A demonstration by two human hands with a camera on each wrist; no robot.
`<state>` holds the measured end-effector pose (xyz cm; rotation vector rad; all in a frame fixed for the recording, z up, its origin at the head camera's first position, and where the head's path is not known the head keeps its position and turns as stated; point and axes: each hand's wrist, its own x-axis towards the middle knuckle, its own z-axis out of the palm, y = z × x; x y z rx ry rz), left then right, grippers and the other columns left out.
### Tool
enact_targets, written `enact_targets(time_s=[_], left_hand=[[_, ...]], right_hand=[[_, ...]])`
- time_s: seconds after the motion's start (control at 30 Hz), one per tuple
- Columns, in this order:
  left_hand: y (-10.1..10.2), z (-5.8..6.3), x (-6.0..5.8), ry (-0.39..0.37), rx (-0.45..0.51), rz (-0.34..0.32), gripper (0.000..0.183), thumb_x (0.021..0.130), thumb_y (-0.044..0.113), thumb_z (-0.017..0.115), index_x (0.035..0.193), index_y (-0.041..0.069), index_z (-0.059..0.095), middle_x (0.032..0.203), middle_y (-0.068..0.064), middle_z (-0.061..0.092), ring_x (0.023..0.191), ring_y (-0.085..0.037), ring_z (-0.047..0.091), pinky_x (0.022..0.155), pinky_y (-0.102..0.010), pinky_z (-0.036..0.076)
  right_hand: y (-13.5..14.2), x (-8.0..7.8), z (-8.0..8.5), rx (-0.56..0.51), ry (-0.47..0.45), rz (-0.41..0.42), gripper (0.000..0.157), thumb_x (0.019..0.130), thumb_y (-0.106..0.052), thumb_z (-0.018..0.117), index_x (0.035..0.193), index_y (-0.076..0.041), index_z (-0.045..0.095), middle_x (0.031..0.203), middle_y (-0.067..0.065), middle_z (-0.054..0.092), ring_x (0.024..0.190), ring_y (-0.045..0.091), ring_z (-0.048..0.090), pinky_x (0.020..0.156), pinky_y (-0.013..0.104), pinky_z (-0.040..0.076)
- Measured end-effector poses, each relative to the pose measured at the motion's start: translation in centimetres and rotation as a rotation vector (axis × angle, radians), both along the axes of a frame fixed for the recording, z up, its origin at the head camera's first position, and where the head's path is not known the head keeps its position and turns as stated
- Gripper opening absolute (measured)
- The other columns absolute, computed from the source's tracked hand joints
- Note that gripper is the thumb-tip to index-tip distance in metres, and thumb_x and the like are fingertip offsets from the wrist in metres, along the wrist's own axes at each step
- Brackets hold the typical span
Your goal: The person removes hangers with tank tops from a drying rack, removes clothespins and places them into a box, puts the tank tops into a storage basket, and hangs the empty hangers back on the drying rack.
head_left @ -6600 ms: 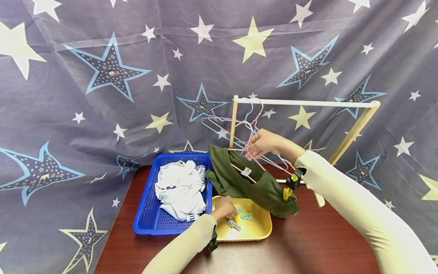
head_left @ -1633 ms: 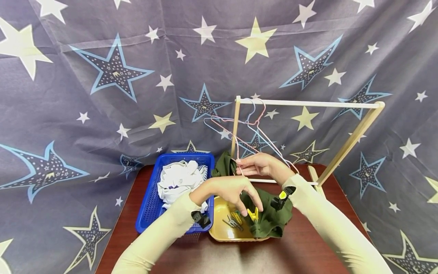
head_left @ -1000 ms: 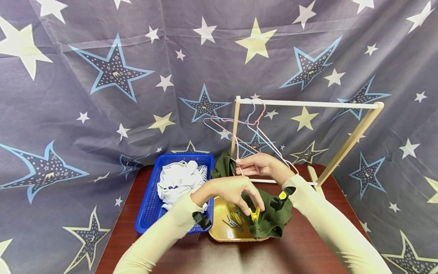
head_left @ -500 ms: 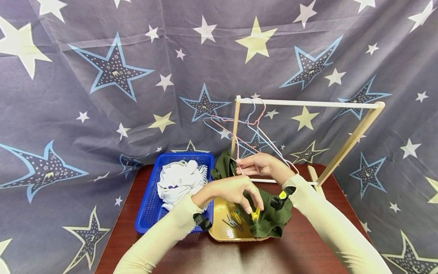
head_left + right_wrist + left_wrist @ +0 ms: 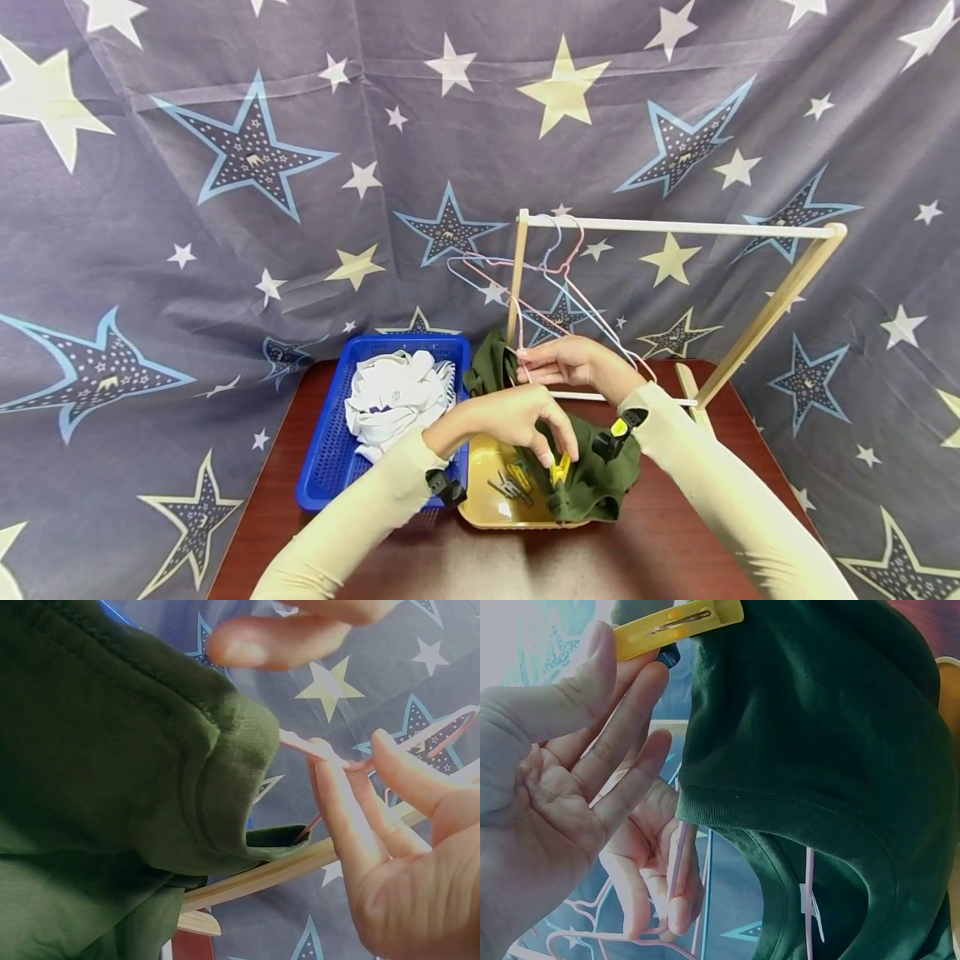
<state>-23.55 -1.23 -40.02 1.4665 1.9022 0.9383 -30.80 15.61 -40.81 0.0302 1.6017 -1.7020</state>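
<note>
My left hand (image 5: 517, 417) pinches a yellow clothespin (image 5: 559, 471) between thumb and fingers. The clothespin sits at the edge of a dark green shirt (image 5: 603, 479), whose cloth hangs over a yellow tray. In the left wrist view the clothespin (image 5: 679, 630) lies against the shirt's shoulder (image 5: 802, 682). My right hand (image 5: 573, 362) holds a pink hanger just outside the shirt's neckline. The right wrist view shows the pink hanger (image 5: 296, 742) running out of the ribbed collar, with thumb and fingers pinching it. The hanger's far part inside the shirt is hidden.
Several clothespins (image 5: 512, 485) lie in the yellow tray (image 5: 480, 512). A blue basket (image 5: 318, 467) to its left holds white clothes (image 5: 397, 400). Behind, a rack with a white bar (image 5: 675, 226) carries a pink and a blue hanger (image 5: 553, 250).
Earlier my left hand was in the yellow tray; it then moved to the shirt. The shirt and held hanger turned. In the last second my left fingers have closed on the clothespin's spread handles.
</note>
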Motion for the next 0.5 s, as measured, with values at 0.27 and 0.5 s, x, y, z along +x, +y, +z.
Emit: enact_targets(time_s=[0.27,0.5], left_hand=[[0.2,0.15,0.17,-0.038,0.003,-0.012,0.025,0.082,-0.007,0.077,0.106,0.001,0.077,0.098,-0.01,0.078,0.092,-0.011,0.073,0.087,-0.026,0.059],[0.51,-0.25,-0.01,-0.017,0.003,-0.042,0.025,0.081,-0.009,0.076,0.106,-0.001,0.075,0.098,-0.011,0.077,0.088,-0.001,0.069,0.086,-0.02,0.057]], right_hand=[[-0.02,-0.2,-0.28,0.006,-0.012,0.008,0.032,0.106,-0.009,0.052,0.083,-0.01,0.075,0.081,0.004,0.077,0.079,0.012,0.076,0.078,0.023,0.061],[-0.05,-0.21,-0.42,0.01,-0.015,0.009,0.03,0.106,-0.009,0.052,0.085,-0.009,0.074,0.082,0.005,0.077,0.079,0.012,0.076,0.078,0.023,0.061]])
